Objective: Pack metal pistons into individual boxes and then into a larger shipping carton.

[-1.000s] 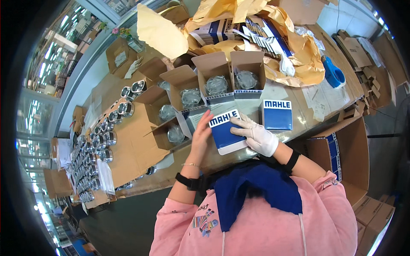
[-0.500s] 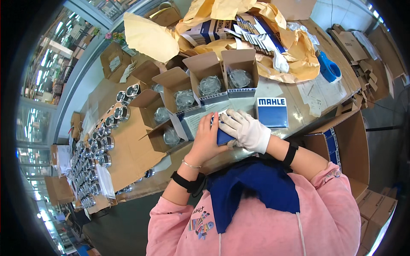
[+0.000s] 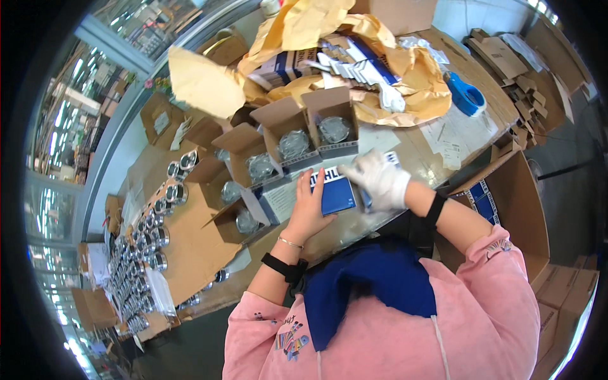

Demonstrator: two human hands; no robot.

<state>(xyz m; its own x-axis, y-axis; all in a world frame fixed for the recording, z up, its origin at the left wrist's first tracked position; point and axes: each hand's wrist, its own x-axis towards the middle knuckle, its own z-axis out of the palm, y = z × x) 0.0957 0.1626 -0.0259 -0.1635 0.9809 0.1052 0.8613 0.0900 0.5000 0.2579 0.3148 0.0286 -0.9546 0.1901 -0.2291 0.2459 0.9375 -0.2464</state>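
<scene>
A closed blue-and-white cardboard box [image 3: 338, 195] lies on the table in front of me. My left hand [image 3: 308, 212], bare, grips its left side, fingers on the top and thumb at the near edge. My right hand [image 3: 380, 182], in a white glove with dark fingertips, is over a second blue-and-white box [image 3: 392, 158] just to the right. Motion smears its fingers, and most of that box is hidden beneath it. Several open cartons stand beyond and left of my hands, among them one carton [image 3: 334, 120] with a round part in clear plastic [image 3: 334, 130].
Rows of shiny metal cylindrical parts [image 3: 149, 237] cover cardboard at the left. Crumpled yellow paper [image 3: 415, 101] with folded white cardboard pieces [image 3: 361, 71] lies at the back. A blue tape dispenser [image 3: 465, 95] sits at the back right. A large open carton [image 3: 519, 202] stands right of the table.
My right hand has left the box under my left hand and moved right, onto the second box. My left hand stays on the first box. The whole view has shifted slightly.
</scene>
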